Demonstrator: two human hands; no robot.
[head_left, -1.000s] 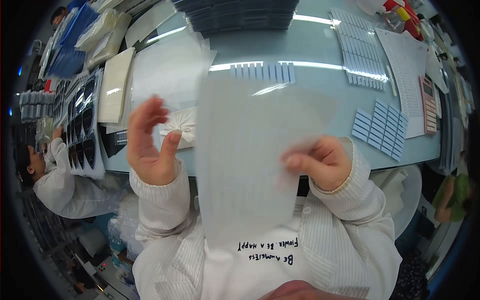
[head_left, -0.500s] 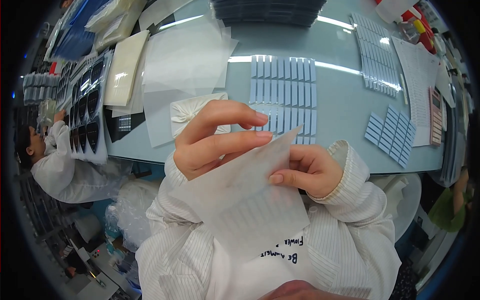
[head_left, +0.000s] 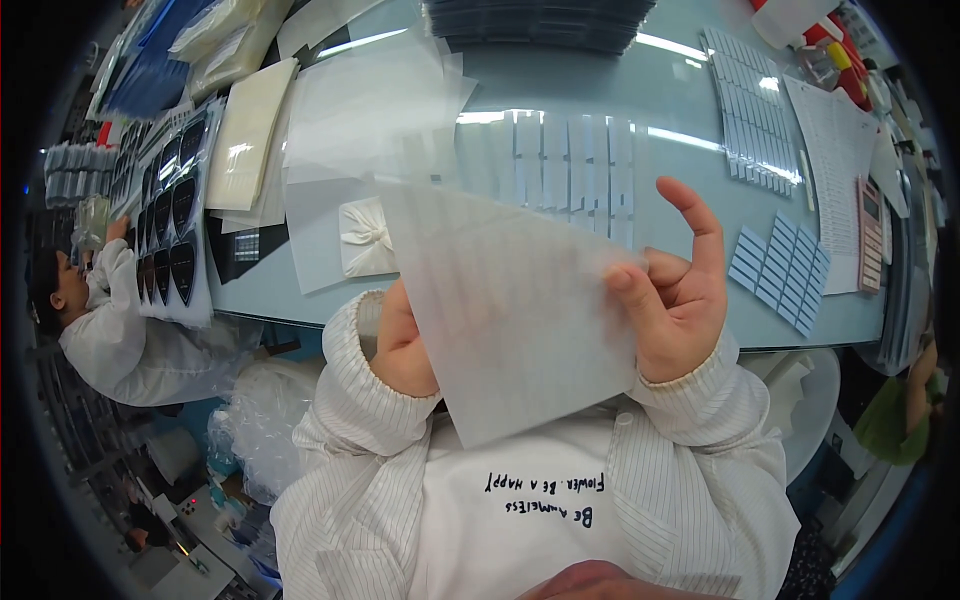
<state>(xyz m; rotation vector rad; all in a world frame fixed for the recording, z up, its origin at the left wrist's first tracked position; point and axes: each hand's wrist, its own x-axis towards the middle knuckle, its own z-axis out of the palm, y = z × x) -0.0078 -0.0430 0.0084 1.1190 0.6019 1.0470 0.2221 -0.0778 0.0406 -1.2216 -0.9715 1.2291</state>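
Note:
A thin, milky translucent sheet [head_left: 520, 340] is held up in front of my chest, above the table's near edge. My right hand [head_left: 680, 310] pinches its right edge with the thumb on the near face; the index finger is raised and bent. My left hand [head_left: 402, 345] is behind the sheet's left side, its fingers hidden. Beyond the sheet lies a set of pale blue strips [head_left: 585, 140] in rows on the table, partly covered from view. A bunched white cloth pad [head_left: 368, 237] sits just left of the sheet.
Loose translucent sheets [head_left: 360, 110] and a cream stack [head_left: 248, 140] lie left. Black shield-shaped pieces [head_left: 183, 207] are farther left, near another person [head_left: 110, 320]. More blue strips [head_left: 785, 270], a printed paper [head_left: 830, 150] and a pink calculator [head_left: 871, 235] are right. A dark stack [head_left: 535, 25] stands behind.
The sheet has risen and turned flatter toward view, covering part of the strips and cloth pad. My left hand went from in front of it to behind; my right hand moved right, index finger lifted.

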